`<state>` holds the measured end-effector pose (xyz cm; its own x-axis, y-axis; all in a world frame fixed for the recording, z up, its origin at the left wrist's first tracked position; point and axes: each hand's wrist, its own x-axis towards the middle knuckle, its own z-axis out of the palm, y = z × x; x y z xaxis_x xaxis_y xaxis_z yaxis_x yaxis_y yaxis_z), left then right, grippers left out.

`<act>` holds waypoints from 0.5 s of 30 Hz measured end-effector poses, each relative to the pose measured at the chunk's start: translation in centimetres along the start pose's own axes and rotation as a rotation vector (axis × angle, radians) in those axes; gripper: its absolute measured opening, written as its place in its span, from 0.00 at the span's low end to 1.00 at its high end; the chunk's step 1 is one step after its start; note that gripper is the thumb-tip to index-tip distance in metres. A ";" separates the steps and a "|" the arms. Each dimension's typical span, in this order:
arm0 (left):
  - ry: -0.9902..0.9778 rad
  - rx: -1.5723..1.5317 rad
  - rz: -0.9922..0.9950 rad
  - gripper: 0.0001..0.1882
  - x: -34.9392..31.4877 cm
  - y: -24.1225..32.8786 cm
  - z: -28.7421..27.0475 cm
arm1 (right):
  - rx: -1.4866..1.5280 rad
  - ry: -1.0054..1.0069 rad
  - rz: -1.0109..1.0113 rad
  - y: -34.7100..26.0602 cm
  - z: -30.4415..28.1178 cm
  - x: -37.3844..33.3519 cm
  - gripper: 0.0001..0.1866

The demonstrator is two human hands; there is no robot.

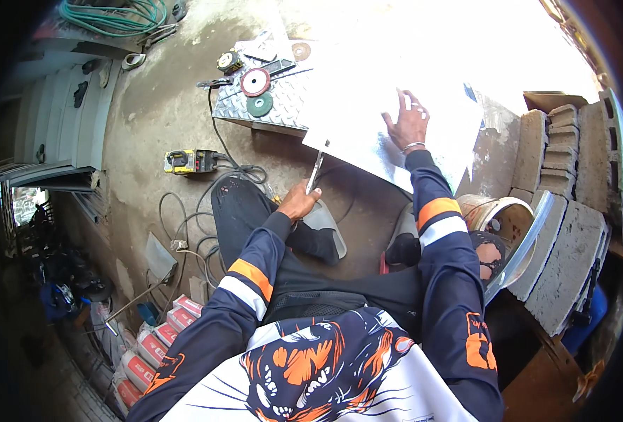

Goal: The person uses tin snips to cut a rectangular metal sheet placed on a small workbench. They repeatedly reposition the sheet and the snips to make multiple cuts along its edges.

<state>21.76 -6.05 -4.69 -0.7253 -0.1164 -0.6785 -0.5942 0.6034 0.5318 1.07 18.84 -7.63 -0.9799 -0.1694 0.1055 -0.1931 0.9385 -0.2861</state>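
A large bright sheet [368,133], washed out by glare, lies in front of me with its near edge toward my knees. My right hand [410,123] rests on it, fingers spread, with rings and a bracelet. Near the sheet's left corner, my left hand [300,200] is closed around a slim silver metal tool [316,173]. The tool's tip points up toward the sheet's edge; I cannot tell whether they touch. Left of the sheet, a diamond-plate surface [283,100] carries a red-rimmed disc [255,82], a green disc [259,105] and a tape measure [229,62].
A yellow-and-black machine [188,162] with looped cables [245,172] stands on the floor to the left. At right are a dirty bucket [498,214] and stacked concrete blocks [561,253]. Red-and-white bags [143,366] lie lower left. A green hose [118,17] lies coiled far left.
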 end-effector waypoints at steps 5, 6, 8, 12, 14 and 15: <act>-0.007 0.108 0.050 0.22 0.7 1.0 -0.2 | -0.051 -0.241 0.015 -3.8 5.7 -0.7 0.35; -0.009 0.127 0.049 0.21 0.9 1.0 -0.2 | -0.084 -0.213 -0.001 -3.7 6.3 -1.1 0.35; -0.016 0.162 0.042 0.21 0.9 0.8 0.0 | -0.123 -0.164 -0.021 -3.7 7.0 -1.4 0.34; 0.016 0.140 0.044 0.21 0.7 0.8 0.5 | -0.133 -0.127 -0.023 -4.0 6.8 -1.5 0.33; 0.024 0.131 0.030 0.22 0.5 1.0 0.4 | -0.127 -0.144 -0.014 -4.1 6.5 -1.5 0.33; 0.035 0.124 0.010 0.24 0.5 1.1 0.4 | -0.123 -0.159 -0.008 -4.2 6.2 -1.5 0.33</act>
<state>20.87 -5.12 -4.61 -0.7440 -0.1363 -0.6542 -0.5412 0.6972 0.4702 3.03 13.32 -12.49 -0.9758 -0.2136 -0.0468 -0.2032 0.9649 -0.1661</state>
